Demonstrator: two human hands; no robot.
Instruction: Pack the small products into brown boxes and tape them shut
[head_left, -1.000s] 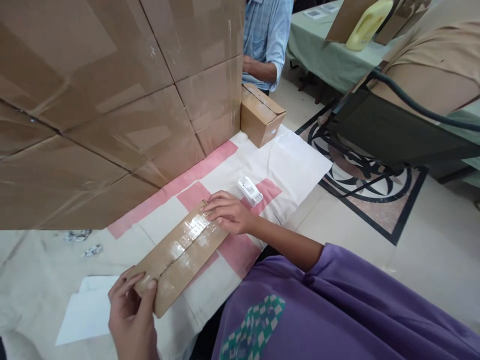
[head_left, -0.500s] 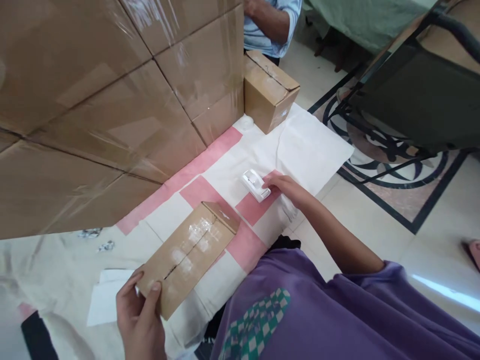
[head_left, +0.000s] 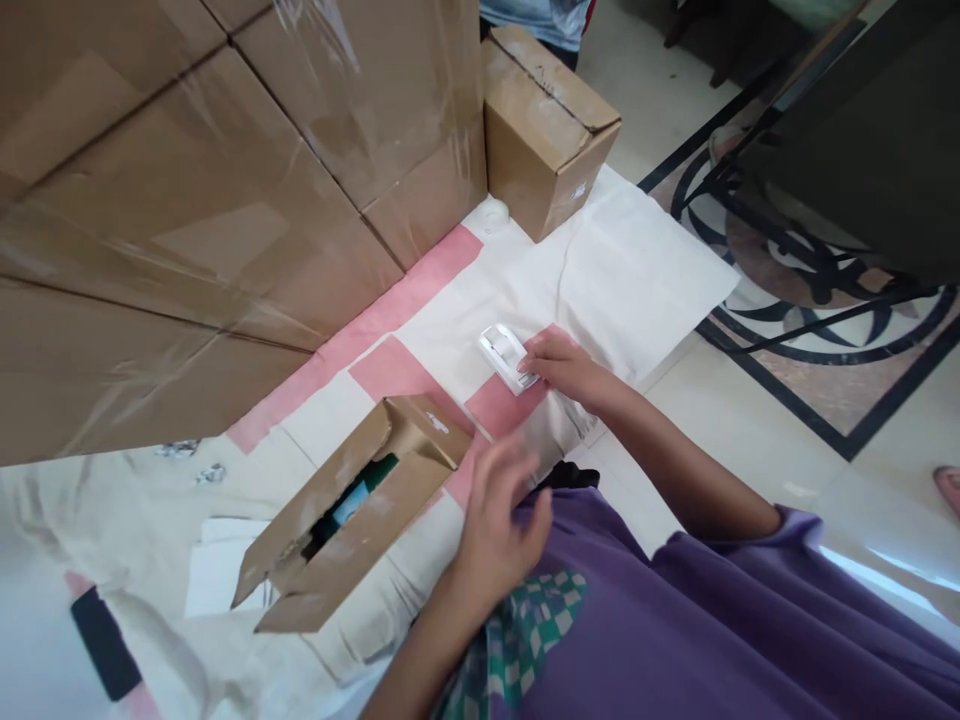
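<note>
A small cardboard box [head_left: 409, 495] lies in front of me, its top flaps parted along the middle. Something dark green and light blue shows through the gap, but I cannot make out what it is. My left hand [head_left: 495, 530] hovers to the right of this box, fingers apart and slightly blurred, holding nothing. On the pink and white cloth [head_left: 420, 365] sits a white tape dispenser [head_left: 501, 350]. Its near right end is gripped by the fingers of my right hand [head_left: 562, 368].
Large wrapped cartons [head_left: 285, 190] form a wall at the left and back. Another taped box [head_left: 551, 130] stands at the far end beside a tape roll [head_left: 495, 215]. White papers [head_left: 217, 575] and a black object [head_left: 105, 642] lie at left. A dark chair [head_left: 847, 190] stands right.
My left hand has let go of the cardboard box and moved right, towards my body. The box's flaps have come open. My right hand stays at the tape dispenser.
</note>
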